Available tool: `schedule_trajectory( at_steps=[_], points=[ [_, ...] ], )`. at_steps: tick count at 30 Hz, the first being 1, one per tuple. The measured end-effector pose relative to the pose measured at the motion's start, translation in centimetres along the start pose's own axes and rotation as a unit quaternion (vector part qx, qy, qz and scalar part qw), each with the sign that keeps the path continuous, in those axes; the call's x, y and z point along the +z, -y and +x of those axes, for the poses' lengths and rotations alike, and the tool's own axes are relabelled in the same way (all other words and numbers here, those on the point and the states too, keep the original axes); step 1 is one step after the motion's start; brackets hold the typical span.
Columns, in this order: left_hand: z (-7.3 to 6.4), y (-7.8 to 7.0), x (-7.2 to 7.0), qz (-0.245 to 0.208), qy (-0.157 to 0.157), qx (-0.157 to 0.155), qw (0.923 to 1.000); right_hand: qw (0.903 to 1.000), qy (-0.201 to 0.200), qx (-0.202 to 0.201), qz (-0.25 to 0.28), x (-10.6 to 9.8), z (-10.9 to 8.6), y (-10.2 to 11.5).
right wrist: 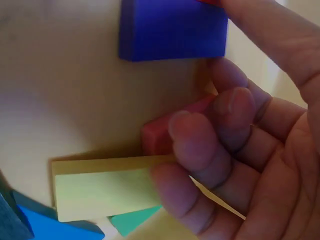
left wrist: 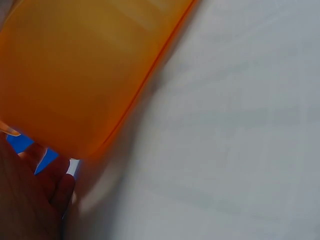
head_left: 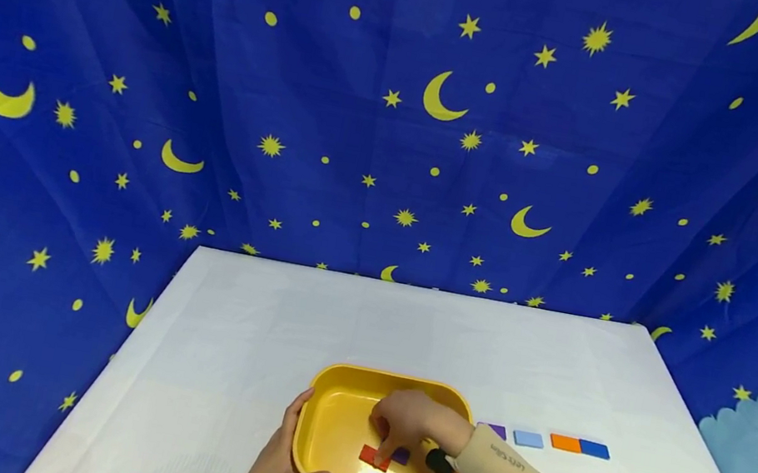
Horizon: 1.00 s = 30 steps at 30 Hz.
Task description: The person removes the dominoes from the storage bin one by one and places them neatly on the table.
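Observation:
A yellow plastic tub (head_left: 334,465) stands at the front middle of the white table. My left hand (head_left: 281,456) holds its left front corner, thumb at the front rim and fingers along the left side. Inside the tub is my right hand (head_left: 409,419), its thumb touching a flat red block (head_left: 370,457). Beside that lies a purple block (head_left: 400,456), which looks blue-violet in the right wrist view. There, the loosely bent fingers (right wrist: 195,145) are close over a pinkish-red block (right wrist: 157,132) and a pale yellow block (right wrist: 105,192), partly hiding both.
Right of the tub, a row of flat blocks lies on the table: purple (head_left: 493,431), light blue (head_left: 528,440), orange (head_left: 566,444) and blue (head_left: 594,449). More blocks, blue (right wrist: 55,222) and green (right wrist: 132,220), show in the tub. A blue star-patterned cloth (head_left: 367,133) hangs behind.

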<state>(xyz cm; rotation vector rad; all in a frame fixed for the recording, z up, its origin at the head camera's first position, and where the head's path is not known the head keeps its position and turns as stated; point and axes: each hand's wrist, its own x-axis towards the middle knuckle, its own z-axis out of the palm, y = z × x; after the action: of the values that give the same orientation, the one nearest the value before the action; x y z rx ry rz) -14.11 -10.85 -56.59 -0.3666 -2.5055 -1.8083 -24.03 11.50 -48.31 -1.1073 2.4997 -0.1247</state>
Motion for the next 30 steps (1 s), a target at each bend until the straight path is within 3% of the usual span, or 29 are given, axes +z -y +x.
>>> schedule_trajectory(
  at_steps=[10,19,25,30],
  points=[
    [0.0,-0.1,-0.1,-0.001,-0.001,-0.006,1.0,0.9989,-0.033,0.009,0.031,0.3,0.1,-1.0],
    [-0.2,0.1,0.0,0.015,-0.004,0.016,0.9997,0.9977,-0.028,-0.004,0.062,-0.8,-0.6,-1.9],
    [-0.1,0.1,-0.1,0.016,-0.004,0.016,0.9997,0.9966,-0.029,-0.025,0.073,-0.5,-0.6,-2.2],
    [-0.1,-0.1,0.1,0.017,-0.003,0.013,0.9998,0.9963,-0.035,-0.02,0.075,-0.1,-0.5,-2.2]
  ],
)
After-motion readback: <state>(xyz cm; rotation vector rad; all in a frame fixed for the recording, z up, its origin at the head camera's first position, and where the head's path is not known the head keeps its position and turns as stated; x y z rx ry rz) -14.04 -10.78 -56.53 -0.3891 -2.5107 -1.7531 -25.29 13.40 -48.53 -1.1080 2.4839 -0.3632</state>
